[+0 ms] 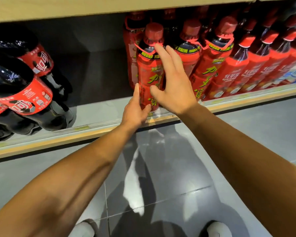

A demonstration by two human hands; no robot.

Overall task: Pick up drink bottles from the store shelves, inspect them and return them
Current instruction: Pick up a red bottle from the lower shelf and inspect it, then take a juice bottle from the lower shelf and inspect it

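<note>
Head cam looks down at a red bottle (148,72): red cap, dark liquid at the neck, red label with yellow-green characters. It stands upright at the front edge of the shelf (99,117), leftmost in its row. Left hand (135,108) touches its lower left side, fingers mostly straight. Right hand (171,79) is spread loosely against the front, not gripping. Big cola bottles (22,93) sit well apart on the left.

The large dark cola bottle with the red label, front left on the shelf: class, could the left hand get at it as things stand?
Probably yes. The left hand touches the red-wrapped drink bottle, and bare grey shelf lies between it and the large dark cola bottle.
</note>
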